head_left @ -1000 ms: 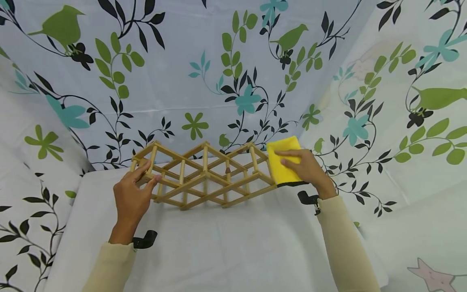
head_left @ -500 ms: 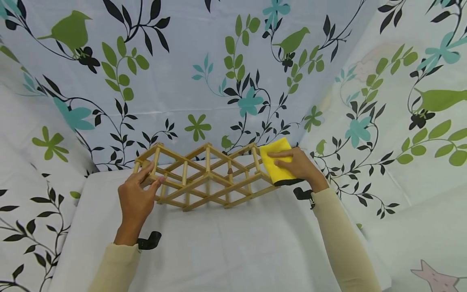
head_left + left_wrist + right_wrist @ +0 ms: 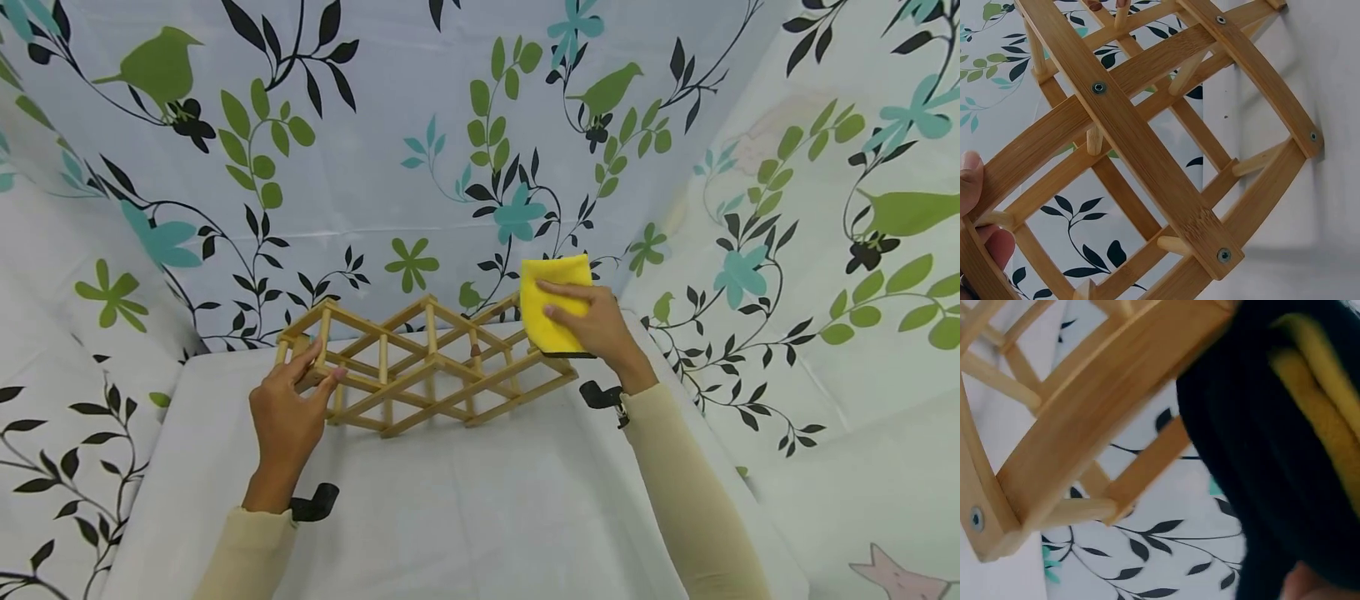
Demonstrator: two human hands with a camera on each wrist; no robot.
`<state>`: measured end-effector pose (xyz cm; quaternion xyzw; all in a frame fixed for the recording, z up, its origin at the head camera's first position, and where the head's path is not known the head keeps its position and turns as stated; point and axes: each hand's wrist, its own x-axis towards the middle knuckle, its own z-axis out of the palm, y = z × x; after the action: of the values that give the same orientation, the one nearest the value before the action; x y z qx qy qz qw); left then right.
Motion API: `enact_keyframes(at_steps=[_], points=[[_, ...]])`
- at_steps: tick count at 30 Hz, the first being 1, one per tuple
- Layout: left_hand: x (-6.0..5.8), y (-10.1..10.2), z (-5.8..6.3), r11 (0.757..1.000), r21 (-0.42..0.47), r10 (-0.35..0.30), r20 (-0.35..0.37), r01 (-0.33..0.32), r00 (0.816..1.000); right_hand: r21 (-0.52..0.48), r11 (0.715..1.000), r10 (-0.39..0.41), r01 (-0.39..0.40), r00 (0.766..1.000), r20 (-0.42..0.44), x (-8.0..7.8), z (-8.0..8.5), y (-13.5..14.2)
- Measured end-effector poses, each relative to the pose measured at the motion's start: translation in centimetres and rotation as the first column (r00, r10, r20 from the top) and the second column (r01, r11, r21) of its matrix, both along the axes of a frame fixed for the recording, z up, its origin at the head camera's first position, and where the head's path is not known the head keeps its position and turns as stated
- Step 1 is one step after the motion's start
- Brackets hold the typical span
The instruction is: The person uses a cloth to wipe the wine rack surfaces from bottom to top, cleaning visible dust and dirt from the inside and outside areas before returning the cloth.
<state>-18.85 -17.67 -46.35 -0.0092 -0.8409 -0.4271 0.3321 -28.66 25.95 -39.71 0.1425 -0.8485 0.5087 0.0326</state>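
Note:
A folding lattice rack of light wooden slats and round pegs (image 3: 432, 360) stands tilted over the white surface. My left hand (image 3: 288, 417) grips its left end, thumb on the near side. In the left wrist view, fingertips (image 3: 969, 184) curl round a slat, and metal rivets show at the crossings. My right hand (image 3: 603, 329) holds a yellow cloth (image 3: 542, 325) with a dark edge at the upper right end of the rack, covering part of that end. The right wrist view shows the cloth's folded dark side (image 3: 1229, 425) overlapping a wide slat (image 3: 1104, 406).
The white-covered table (image 3: 465, 517) lies below and in front of the rack. Behind it hangs a patterned sheet (image 3: 360, 183) with leaves and birds, close to the rack's far side. Similar printed sheets rise at left and right.
My right hand has moved left and then upward with the yellow cloth along the rack's right end, exposing its lower corner. My left hand keeps its grip; the head view has shifted slightly.

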Motion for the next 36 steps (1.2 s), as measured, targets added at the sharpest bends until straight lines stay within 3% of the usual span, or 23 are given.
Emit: enact_keyframes(at_steps=[3, 6, 9, 12, 14, 15, 18, 20, 22, 25, 27, 30, 33, 34, 36], points=[[-0.1, -0.2, 0.0, 1.0, 0.006, -0.006, -0.002, 0.006, 1.0, 0.166, 0.985, 0.05, -0.057, 0.998, 0.048, -1.3, 0.3, -0.6], [-0.1, -0.2, 0.0, 1.0, 0.005, -0.006, 0.001, 0.006, 1.0, 0.38, 0.925, 0.006, -0.005, 1.0, -0.002, -1.9, 1.3, -0.6], [0.0, -0.2, 0.0, 1.0, -0.005, 0.002, 0.006, -0.002, 1.0, 0.368, 0.93, -0.008, 0.01, 1.0, -0.007, -1.7, 2.5, -0.6], [0.0, -0.3, 0.0, 1.0, -0.007, 0.012, 0.009, -0.011, 1.0, 0.239, 0.966, 0.081, -0.099, 0.993, 0.085, -1.9, 2.4, -0.7], [0.0, -0.3, 0.0, 1.0, -0.002, 0.012, 0.008, -0.012, 1.0, 0.218, 0.965, 0.116, -0.147, 0.982, 0.148, -2.2, 1.9, -0.7], [0.0, -0.2, 0.0, 1.0, 0.0, 0.011, 0.009, -0.011, 1.0, 0.257, 0.956, 0.109, -0.144, 0.983, 0.147, -2.4, 1.6, -0.6], [0.0, -0.1, 0.0, 1.0, 0.005, 0.001, 0.008, -0.001, 1.0, 0.394, 0.919, 0.007, -0.016, 1.0, 0.023, -2.5, 1.2, -0.6], [0.0, -0.1, 0.0, 1.0, 0.006, -0.003, 0.007, 0.003, 1.0, 0.385, 0.914, -0.107, 0.13, 0.991, -0.081, -2.5, 1.2, -0.8], [0.0, 0.0, 0.0, 1.0, 0.005, -0.001, 0.01, 0.001, 1.0, 0.314, 0.919, -0.193, 0.237, 0.967, -0.164, -2.5, 1.0, -1.2], [0.1, 0.0, 0.1, 1.0, 0.011, 0.006, 0.015, -0.006, 1.0, 0.218, 0.94, -0.231, 0.263, 0.959, -0.162, -2.6, -0.4, -1.9], [0.2, 0.0, 0.1, 1.0, 0.014, 0.008, 0.018, -0.009, 1.0, 0.236, 0.936, -0.235, 0.26, 0.963, -0.129, -2.8, -1.8, -2.1], [0.2, 0.1, 0.1, 1.0, 0.012, 0.013, 0.024, -0.014, 1.0, 0.368, 0.879, -0.277, 0.304, 0.953, -0.126, -2.7, -3.6, -1.8], [0.3, 0.1, 0.1, 1.0, 0.002, 0.017, 0.024, -0.017, 1.0, 0.41, 0.822, -0.344, 0.396, 0.918, -0.196, -2.5, -4.1, -1.2], [0.3, 0.1, 0.2, 1.0, -0.001, 0.015, 0.021, -0.015, 1.0, 0.379, 0.825, -0.359, 0.418, 0.907, -0.22, -2.4, -4.1, -1.1], [0.3, 0.1, 0.2, 1.0, -0.01, 0.014, 0.017, -0.014, 1.0, 0.235, 0.883, -0.363, 0.406, 0.909, -0.205, -2.3, -3.8, -1.2]])
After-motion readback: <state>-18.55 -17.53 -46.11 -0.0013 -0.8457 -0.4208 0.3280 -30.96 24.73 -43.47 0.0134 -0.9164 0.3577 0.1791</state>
